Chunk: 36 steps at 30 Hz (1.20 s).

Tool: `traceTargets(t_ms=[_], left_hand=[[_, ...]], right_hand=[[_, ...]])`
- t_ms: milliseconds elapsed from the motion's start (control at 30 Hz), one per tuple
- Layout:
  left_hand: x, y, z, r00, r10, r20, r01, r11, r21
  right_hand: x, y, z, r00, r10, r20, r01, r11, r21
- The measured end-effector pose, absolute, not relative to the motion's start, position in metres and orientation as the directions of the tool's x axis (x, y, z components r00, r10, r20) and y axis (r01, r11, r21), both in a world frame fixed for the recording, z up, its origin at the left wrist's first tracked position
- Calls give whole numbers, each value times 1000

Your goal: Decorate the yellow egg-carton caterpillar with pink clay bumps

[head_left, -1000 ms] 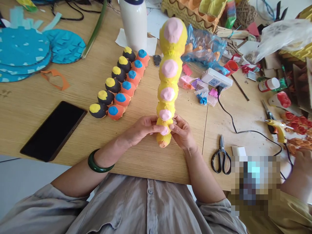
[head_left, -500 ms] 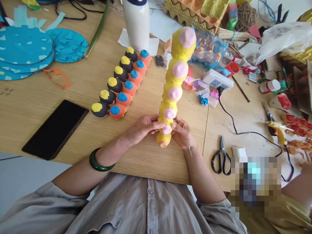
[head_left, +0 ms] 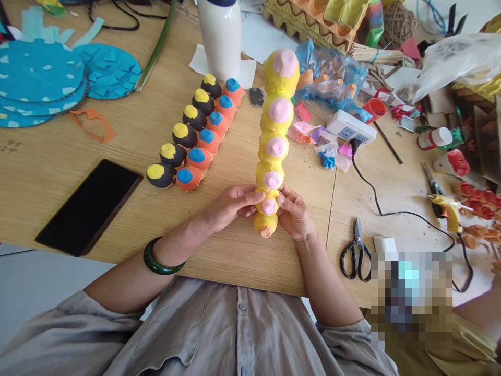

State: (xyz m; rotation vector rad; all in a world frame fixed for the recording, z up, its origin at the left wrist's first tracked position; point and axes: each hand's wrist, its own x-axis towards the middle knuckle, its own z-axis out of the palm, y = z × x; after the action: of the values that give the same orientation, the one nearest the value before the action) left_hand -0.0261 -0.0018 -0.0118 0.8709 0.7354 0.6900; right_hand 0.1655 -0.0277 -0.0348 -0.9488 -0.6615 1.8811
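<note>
**Observation.** Both my hands (head_left: 230, 206) are closed around the lower end of the yellow egg-carton caterpillar (head_left: 272, 151). My left hand (head_left: 230, 206) wraps it from the left, with the fingers (head_left: 250, 197) laid across the second cup from the bottom. My right hand (head_left: 293, 214) meets it from the right, with the fingers (head_left: 282, 201) bent against the same cup. Neither hand is spread; both have hold of the caterpillar, though how firmly I cannot tell. The caterpillar sits over the wooden table (head_left: 117, 219), its long axis pointing away from me and its pink dots facing up. Whether its bottom end touches the wood I cannot tell.

**Risks.** The carton looks thin, so a hard squeeze could dent a cup or split a joint. If the paint is wet, which I cannot tell, my fingertips could smear the pink dots. A swing of the top end to the right could catch the power strip (head_left: 350, 127) or its black cord (head_left: 370, 190), both right of the caterpillar. A swing to the left could hit the double row of black and orange egg cups (head_left: 195, 138).

**Surroundings.** Left of the caterpillar, past the cups, lies a black phone (head_left: 89, 208). Right of it lie scissors (head_left: 355, 256) and a yellow glue gun (head_left: 450, 211). Beyond its top end stands a white bottle (head_left: 221, 36). A co-worker's forearm (head_left: 479, 313) enters well to its right.
</note>
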Motion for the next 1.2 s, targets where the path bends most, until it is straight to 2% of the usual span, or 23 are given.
traceTargets(t_ms=[167, 467, 867, 1200], left_hand=[[-23, -1, -6, 568, 746, -348, -192, 531, 825], [-23, -2, -8, 548, 788, -280, -250, 474, 844], [-24, -3, -9, 586, 730, -351, -268, 584, 767], [-24, -3, -15, 562, 761, -323, -311, 557, 770]], right_hand=[[165, -26, -33, -320, 863, -391, -482, -503, -717], [164, -25, -31, -343, 845, -410, -480, -533, -697], [167, -26, -36, -299, 861, -412, -502, -509, -699], [166, -27, -36, -327, 867, -377, -478, -495, -725]])
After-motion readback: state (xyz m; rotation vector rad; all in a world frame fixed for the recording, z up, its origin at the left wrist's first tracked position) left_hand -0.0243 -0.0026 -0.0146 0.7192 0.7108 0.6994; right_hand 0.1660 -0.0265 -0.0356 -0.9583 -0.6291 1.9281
